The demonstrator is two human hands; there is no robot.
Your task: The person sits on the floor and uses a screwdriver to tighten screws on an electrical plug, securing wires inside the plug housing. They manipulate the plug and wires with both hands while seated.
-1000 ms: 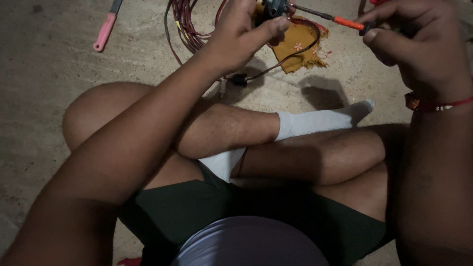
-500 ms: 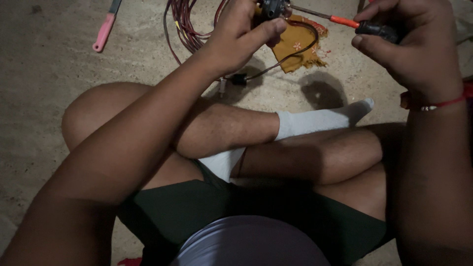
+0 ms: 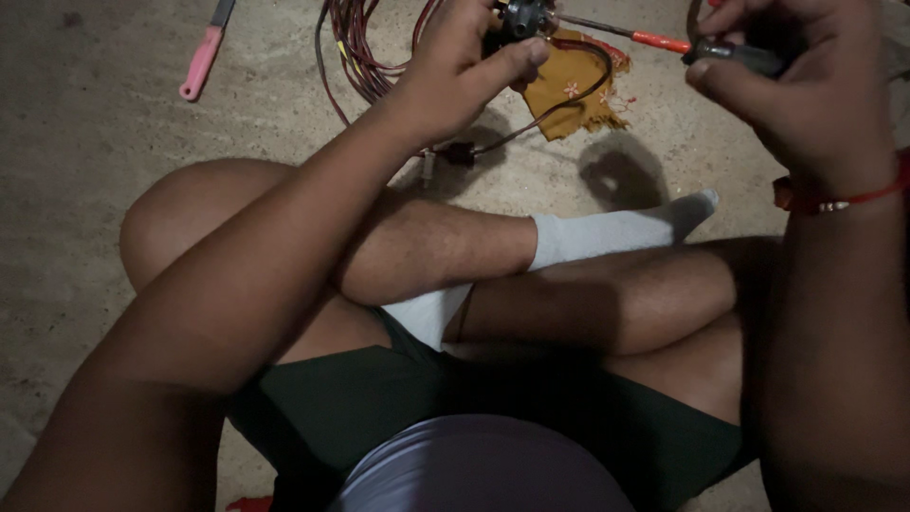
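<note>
The left hand [image 3: 455, 76] has its fingers clamped on a small dark part [image 3: 524, 17]; the right hand [image 3: 806, 85] grips a screwdriver [image 3: 664, 43] whose tip meets it. The screw-turning step looks underway, calling for steady alignment.

No packages, labels, signs or screens show anywhere in this view.
</note>
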